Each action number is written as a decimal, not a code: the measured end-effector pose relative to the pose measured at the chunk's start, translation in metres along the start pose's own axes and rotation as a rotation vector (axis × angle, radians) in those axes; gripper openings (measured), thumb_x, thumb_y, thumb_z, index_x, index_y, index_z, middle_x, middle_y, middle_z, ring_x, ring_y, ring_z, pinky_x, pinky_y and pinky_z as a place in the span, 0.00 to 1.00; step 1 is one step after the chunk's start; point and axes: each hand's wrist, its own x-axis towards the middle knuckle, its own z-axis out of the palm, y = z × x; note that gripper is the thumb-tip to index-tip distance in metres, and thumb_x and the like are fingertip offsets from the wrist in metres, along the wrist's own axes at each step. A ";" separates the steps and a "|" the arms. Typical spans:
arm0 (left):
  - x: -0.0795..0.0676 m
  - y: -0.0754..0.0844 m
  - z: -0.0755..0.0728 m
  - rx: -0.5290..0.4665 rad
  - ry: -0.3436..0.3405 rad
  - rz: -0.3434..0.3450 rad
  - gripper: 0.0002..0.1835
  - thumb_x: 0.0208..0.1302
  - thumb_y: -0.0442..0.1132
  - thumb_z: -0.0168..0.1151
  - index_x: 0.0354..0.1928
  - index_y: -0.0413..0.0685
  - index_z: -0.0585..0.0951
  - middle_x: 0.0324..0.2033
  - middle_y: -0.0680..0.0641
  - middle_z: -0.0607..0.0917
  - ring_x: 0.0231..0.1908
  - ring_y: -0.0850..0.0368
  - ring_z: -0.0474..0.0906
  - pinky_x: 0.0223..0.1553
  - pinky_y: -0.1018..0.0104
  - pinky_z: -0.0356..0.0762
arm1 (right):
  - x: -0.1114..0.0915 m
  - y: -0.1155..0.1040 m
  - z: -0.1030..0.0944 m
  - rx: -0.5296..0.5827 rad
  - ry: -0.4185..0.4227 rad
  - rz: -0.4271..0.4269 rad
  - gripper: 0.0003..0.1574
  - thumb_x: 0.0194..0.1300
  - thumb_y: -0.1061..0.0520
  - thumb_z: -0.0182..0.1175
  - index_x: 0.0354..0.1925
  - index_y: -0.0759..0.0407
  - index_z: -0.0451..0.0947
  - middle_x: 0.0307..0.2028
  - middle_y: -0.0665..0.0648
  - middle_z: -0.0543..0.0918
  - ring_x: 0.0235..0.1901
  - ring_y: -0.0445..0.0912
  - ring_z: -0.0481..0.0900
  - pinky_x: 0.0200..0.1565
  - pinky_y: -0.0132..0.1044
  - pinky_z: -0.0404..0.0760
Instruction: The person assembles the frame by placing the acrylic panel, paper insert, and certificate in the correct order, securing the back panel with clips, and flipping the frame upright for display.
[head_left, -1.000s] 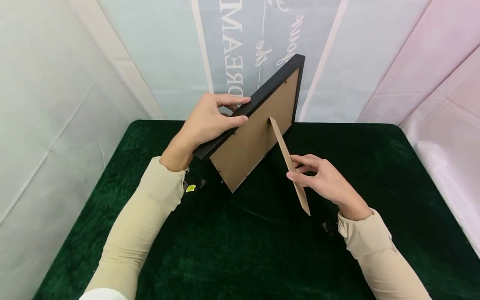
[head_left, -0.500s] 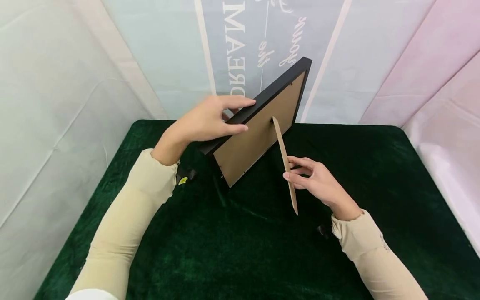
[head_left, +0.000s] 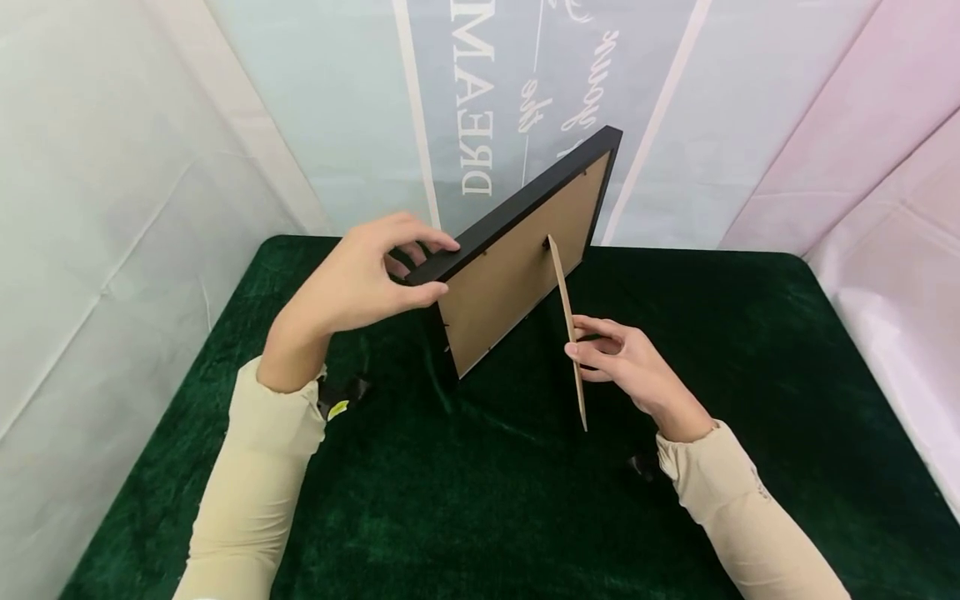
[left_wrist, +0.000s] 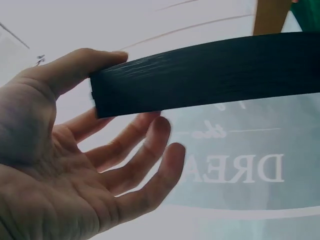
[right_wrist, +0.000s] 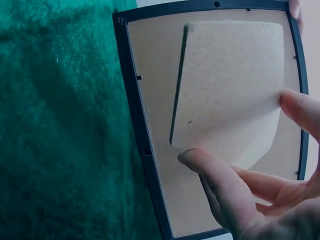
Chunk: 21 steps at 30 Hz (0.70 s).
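Observation:
A black picture frame (head_left: 517, 208) with a brown backing (head_left: 498, 292) stands tilted on the table, its back towards me. From the backing a flat cardboard easel stand (head_left: 566, 304) sticks out. My left hand (head_left: 348, 279) straddles the frame's upper left corner, thumb on the back side and fingers on the front. In the left wrist view, the thumb and fingertips touch opposite edges of the black rim (left_wrist: 210, 72). My right hand (head_left: 626, 367) pinches the stand at its lower half. The right wrist view shows the stand's broad face (right_wrist: 230, 85) between thumb and fingers. The frame's front is hidden.
A dark green velvet cloth (head_left: 450, 508) covers the table. Behind it hangs a pale backdrop (head_left: 352, 108) with mirrored lettering. White fabric walls (head_left: 97, 208) rise at the left and pinkish ones (head_left: 862, 183) at the right.
My left hand has slid left and down along the frame's top edge to its corner. The right hand has shifted slightly left, swinging the stand's free end left. The frame's top has lowered slightly.

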 end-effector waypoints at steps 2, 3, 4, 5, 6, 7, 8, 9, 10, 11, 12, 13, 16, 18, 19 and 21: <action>-0.005 0.000 0.001 -0.003 0.021 0.012 0.19 0.62 0.41 0.69 0.56 0.57 0.82 0.50 0.54 0.81 0.49 0.58 0.77 0.49 0.58 0.82 | 0.000 0.000 0.000 0.003 0.000 0.000 0.41 0.71 0.47 0.60 0.75 0.58 0.58 0.64 0.67 0.65 0.55 0.49 0.80 0.52 0.41 0.84; -0.007 0.000 0.002 -0.012 0.040 0.018 0.19 0.62 0.41 0.69 0.55 0.57 0.82 0.50 0.54 0.82 0.49 0.58 0.78 0.49 0.58 0.82 | 0.000 0.000 0.000 0.007 -0.002 0.001 0.41 0.71 0.48 0.60 0.75 0.57 0.58 0.64 0.67 0.65 0.55 0.49 0.80 0.52 0.40 0.84; -0.008 0.000 0.003 -0.020 0.059 0.024 0.18 0.62 0.40 0.69 0.54 0.57 0.83 0.50 0.54 0.82 0.49 0.58 0.78 0.49 0.58 0.82 | 0.000 0.000 0.000 0.008 -0.002 0.002 0.41 0.71 0.48 0.60 0.75 0.57 0.58 0.64 0.67 0.65 0.55 0.49 0.80 0.52 0.40 0.84; -0.008 0.000 0.004 -0.027 0.082 0.034 0.17 0.62 0.40 0.69 0.53 0.57 0.84 0.50 0.54 0.83 0.48 0.58 0.79 0.49 0.57 0.82 | 0.000 0.001 0.000 0.009 -0.002 0.004 0.41 0.72 0.48 0.60 0.75 0.57 0.58 0.64 0.66 0.65 0.56 0.49 0.80 0.52 0.40 0.84; -0.009 0.000 0.006 -0.035 0.105 0.042 0.16 0.62 0.39 0.69 0.52 0.56 0.84 0.50 0.54 0.84 0.48 0.57 0.80 0.49 0.57 0.82 | 0.000 0.001 0.000 0.012 -0.002 0.006 0.41 0.72 0.48 0.60 0.75 0.58 0.58 0.64 0.66 0.65 0.56 0.49 0.80 0.52 0.40 0.84; -0.009 -0.001 0.008 -0.042 0.128 0.048 0.15 0.62 0.39 0.69 0.51 0.55 0.85 0.50 0.53 0.84 0.48 0.57 0.80 0.50 0.57 0.82 | 0.000 0.001 0.000 0.013 -0.003 0.010 0.41 0.72 0.48 0.60 0.75 0.58 0.57 0.64 0.66 0.65 0.56 0.50 0.80 0.52 0.40 0.84; -0.009 -0.002 0.010 -0.049 0.150 0.055 0.14 0.62 0.38 0.69 0.50 0.54 0.86 0.50 0.53 0.85 0.48 0.56 0.81 0.50 0.57 0.81 | 0.000 0.001 0.000 0.014 -0.003 0.013 0.41 0.72 0.48 0.60 0.75 0.58 0.57 0.64 0.66 0.65 0.56 0.50 0.80 0.52 0.40 0.84; -0.009 -0.003 0.011 -0.056 0.172 0.064 0.14 0.62 0.38 0.69 0.50 0.53 0.86 0.49 0.52 0.86 0.47 0.56 0.81 0.50 0.57 0.81 | 0.000 0.001 0.001 0.018 -0.003 0.017 0.42 0.72 0.49 0.60 0.75 0.58 0.57 0.64 0.66 0.65 0.56 0.50 0.80 0.52 0.40 0.84; -0.008 -0.005 0.013 -0.060 0.191 0.071 0.14 0.61 0.37 0.69 0.49 0.53 0.86 0.49 0.52 0.86 0.47 0.56 0.81 0.50 0.58 0.80 | 0.000 0.002 0.001 0.023 -0.004 0.022 0.42 0.71 0.49 0.60 0.75 0.58 0.56 0.64 0.66 0.65 0.56 0.50 0.79 0.52 0.39 0.84; -0.008 -0.007 0.014 -0.067 0.209 0.080 0.13 0.61 0.37 0.69 0.49 0.52 0.87 0.49 0.51 0.86 0.47 0.57 0.81 0.51 0.58 0.80 | 0.000 0.002 0.002 0.026 -0.006 0.028 0.42 0.71 0.49 0.60 0.76 0.58 0.56 0.64 0.66 0.65 0.56 0.49 0.80 0.52 0.39 0.84; -0.007 -0.009 0.015 -0.074 0.224 0.087 0.13 0.62 0.36 0.69 0.49 0.52 0.87 0.49 0.51 0.86 0.48 0.57 0.81 0.51 0.59 0.79 | 0.000 0.003 0.003 0.030 -0.009 0.032 0.43 0.71 0.49 0.61 0.76 0.58 0.55 0.64 0.66 0.64 0.55 0.48 0.80 0.52 0.39 0.84; -0.006 -0.012 0.016 -0.080 0.237 0.094 0.13 0.62 0.36 0.68 0.49 0.52 0.87 0.49 0.51 0.87 0.48 0.58 0.81 0.51 0.60 0.78 | 0.001 0.003 0.004 0.034 -0.013 0.036 0.44 0.71 0.49 0.61 0.76 0.58 0.54 0.65 0.67 0.64 0.55 0.48 0.80 0.52 0.39 0.84; -0.003 -0.018 0.018 -0.092 0.269 0.119 0.13 0.62 0.35 0.68 0.49 0.52 0.87 0.50 0.51 0.87 0.50 0.59 0.81 0.51 0.64 0.77 | 0.002 0.004 0.006 0.036 -0.024 0.046 0.45 0.71 0.49 0.61 0.76 0.58 0.52 0.66 0.67 0.63 0.54 0.45 0.80 0.53 0.38 0.84; -0.001 -0.021 0.019 -0.093 0.283 0.130 0.14 0.63 0.34 0.68 0.50 0.51 0.87 0.51 0.50 0.87 0.51 0.59 0.81 0.50 0.64 0.76 | 0.002 0.005 0.007 0.029 -0.025 0.048 0.45 0.71 0.49 0.60 0.77 0.57 0.51 0.66 0.67 0.63 0.54 0.44 0.79 0.53 0.39 0.84; 0.001 -0.022 0.019 -0.095 0.289 0.130 0.14 0.63 0.34 0.68 0.50 0.51 0.87 0.52 0.50 0.87 0.53 0.59 0.81 0.50 0.64 0.76 | 0.002 0.005 0.007 0.024 -0.024 0.050 0.45 0.71 0.49 0.60 0.77 0.57 0.51 0.66 0.66 0.63 0.54 0.44 0.79 0.54 0.39 0.84; 0.002 -0.024 0.020 -0.094 0.300 0.127 0.14 0.64 0.34 0.67 0.51 0.51 0.87 0.54 0.51 0.86 0.55 0.58 0.80 0.51 0.63 0.76 | 0.003 0.005 0.008 0.018 -0.022 0.057 0.46 0.71 0.48 0.60 0.77 0.56 0.51 0.66 0.65 0.62 0.55 0.44 0.78 0.54 0.39 0.83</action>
